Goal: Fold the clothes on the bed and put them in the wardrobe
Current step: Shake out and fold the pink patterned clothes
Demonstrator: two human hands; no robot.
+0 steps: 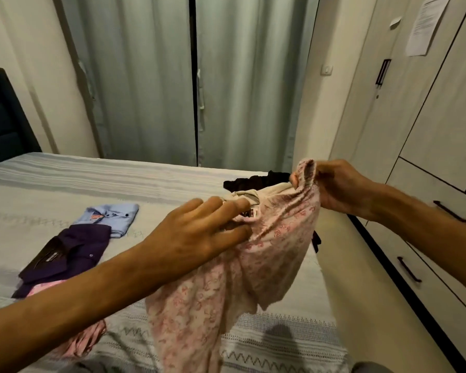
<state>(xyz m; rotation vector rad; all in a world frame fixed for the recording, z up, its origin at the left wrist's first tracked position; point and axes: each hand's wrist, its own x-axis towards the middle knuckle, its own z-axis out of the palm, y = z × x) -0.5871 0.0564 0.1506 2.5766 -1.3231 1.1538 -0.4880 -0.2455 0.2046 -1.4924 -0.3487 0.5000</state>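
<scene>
- Your right hand (342, 188) pinches the top edge of a pale pink floral cotton garment (226, 278), its fingers curled round a bunched fold of cloth, lifted above the bed's right edge.
- Your left hand (197, 235) reaches into the same garment near its dark neck label (250, 212); its fingers are bent against the fabric, and you cannot tell whether they actually grip it.
- The garment hangs between both hands and drapes down over the white woven bedspread (65, 184) at the near edge of the bed.
- A folded dark purple button shirt (67, 254) lies on the bedspread to the left, touching a folded light blue shirt (111, 218) just beyond it.
- A cream cloth (253, 193) and a dark brown cloth (253, 180) lie heaped behind the held garment.
- The cream wardrobe (428, 130) with black handles stands along the right, doors closed.
</scene>
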